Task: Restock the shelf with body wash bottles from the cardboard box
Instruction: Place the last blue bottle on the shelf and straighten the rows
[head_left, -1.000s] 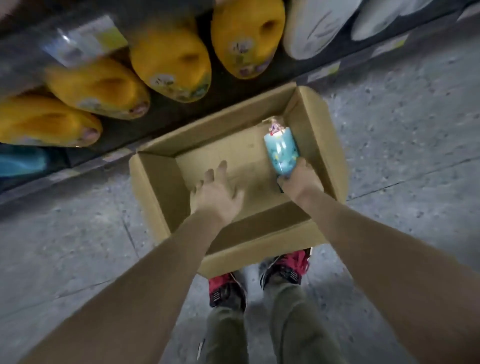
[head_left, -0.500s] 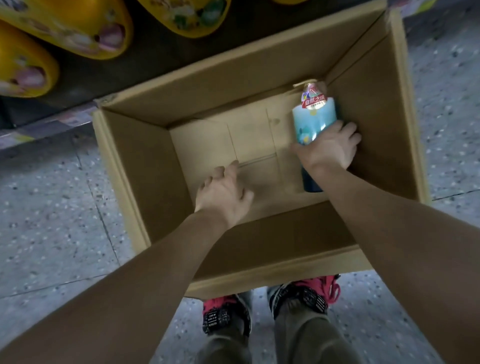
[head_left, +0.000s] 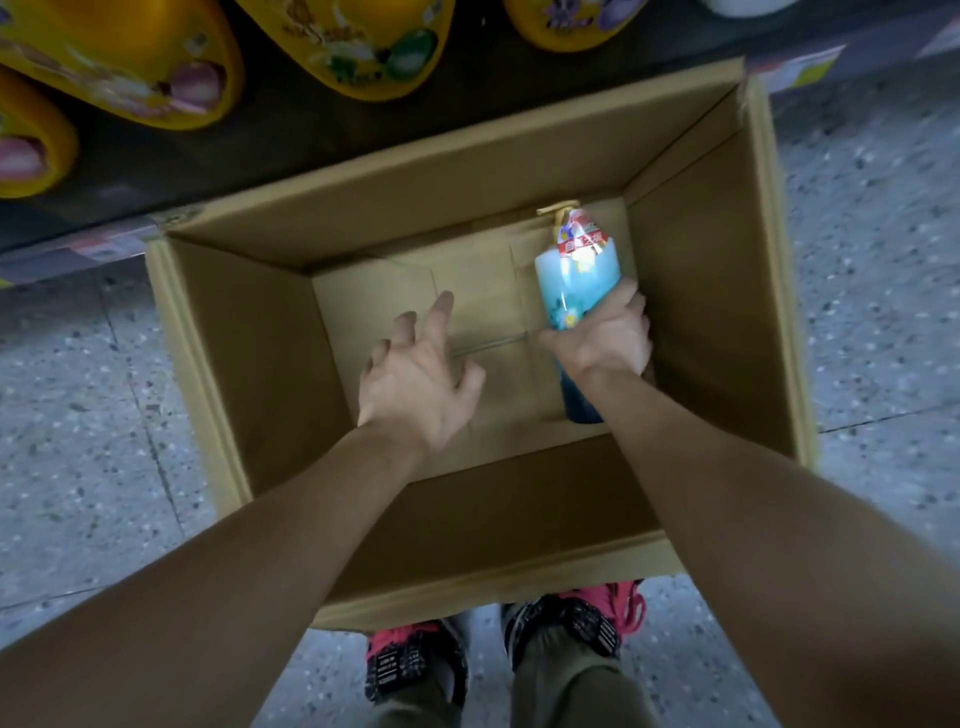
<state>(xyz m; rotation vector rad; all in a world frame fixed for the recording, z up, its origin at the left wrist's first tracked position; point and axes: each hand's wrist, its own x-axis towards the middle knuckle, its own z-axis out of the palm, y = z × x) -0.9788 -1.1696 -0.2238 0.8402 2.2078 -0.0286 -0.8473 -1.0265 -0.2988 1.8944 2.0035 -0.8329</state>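
Observation:
An open cardboard box (head_left: 234, 353) stands on the floor in front of my feet. A single blue body wash bottle (head_left: 574, 275) with a gold pump and a red label stands in its right part. My right hand (head_left: 605, 340) is wrapped around the bottle's middle. My left hand (head_left: 418, 382) hovers inside the box over the bare bottom, fingers spread, holding nothing. The bottle's dark lower end shows below my right wrist.
The dark bottom shelf (head_left: 291, 124) runs just behind the box, with several yellow bottles (head_left: 119, 67) lying on it. Price strips (head_left: 800, 65) line the shelf edge. Speckled grey floor (head_left: 67, 415) surrounds the box. My red shoes (head_left: 410, 665) touch its near wall.
My view has dropped closer to the box. My right hand has closed round the blue bottle's middle, and my left hand's fingers have spread apart.

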